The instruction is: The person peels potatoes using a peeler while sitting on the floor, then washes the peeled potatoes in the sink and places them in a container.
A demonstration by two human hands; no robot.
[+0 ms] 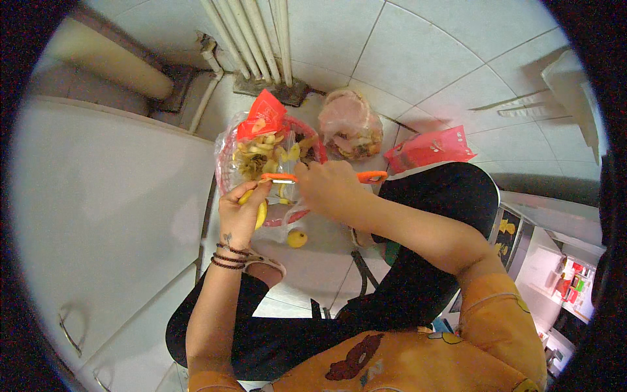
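Observation:
My left hand [240,213] grips a yellow, peeled-looking fruit or vegetable [261,215], mostly hidden behind the fingers. In my right hand [330,191] is an orange-handled peeler [372,177]; its metal blade lies close to the fingertips of the left hand. Under both hands stands a red basket lined with a clear plastic bag [226,169]. Pale yellow peelings [262,144] and darker scraps lie in it, with a red plastic packet [264,117] on top. A small round yellow fruit or vegetable [297,238] rests on the tiled floor, on the near side of the basket.
A filled clear plastic bag [350,125] sits beyond the basket, against the wall. Right of it lies a pink-red plastic bag [433,149]. White pipes [250,39] rise at the back. A white cabinet [112,196] borders the left side. My knees flank the floor area.

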